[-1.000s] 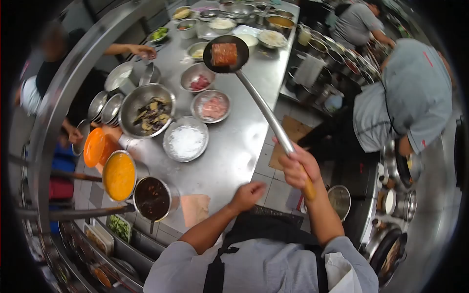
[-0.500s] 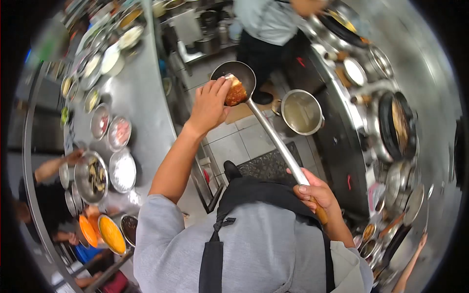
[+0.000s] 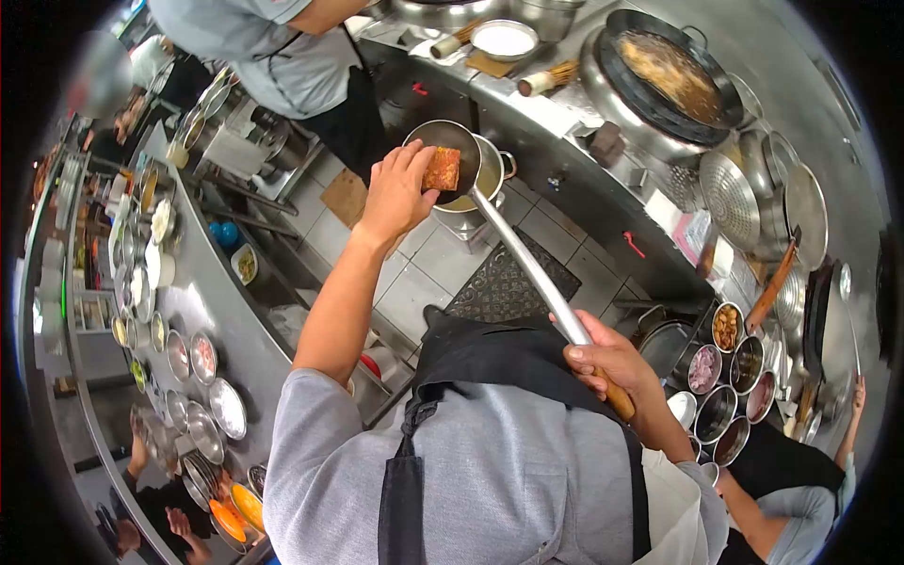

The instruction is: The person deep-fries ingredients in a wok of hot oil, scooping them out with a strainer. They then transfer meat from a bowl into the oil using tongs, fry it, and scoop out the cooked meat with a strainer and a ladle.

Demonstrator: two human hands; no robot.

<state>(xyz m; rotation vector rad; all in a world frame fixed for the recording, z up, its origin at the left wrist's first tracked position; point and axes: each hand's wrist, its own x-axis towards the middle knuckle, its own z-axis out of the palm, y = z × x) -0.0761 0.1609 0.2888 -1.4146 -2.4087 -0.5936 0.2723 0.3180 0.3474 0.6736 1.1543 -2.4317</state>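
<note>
My right hand [image 3: 612,360] is wrapped round the wooden end of a long-handled ladle [image 3: 532,259], which slants away up to the left. Its dark round bowl is at the far end, over a metal pot [image 3: 492,176] of pale liquid standing low near the floor. In the bowl sits a reddish-brown, crusted block of food [image 3: 443,169], possibly meat. The fingers of my left hand [image 3: 397,193] are closed over the block's left side; the fingertips are partly hidden behind it.
A steel counter [image 3: 240,311] with several bowls runs along the left. On the right, the stove side holds a wok [image 3: 673,75] of bubbling oil, strainers [image 3: 730,200] and seasoning pots [image 3: 727,326]. A co-worker [image 3: 282,61] stands ahead; another [image 3: 800,494] is at lower right.
My view has swung to the right, and the ladle's bowl now overlaps the pot. The block shows a different face, with its pale side no longer visible. Both hands keep their hold.
</note>
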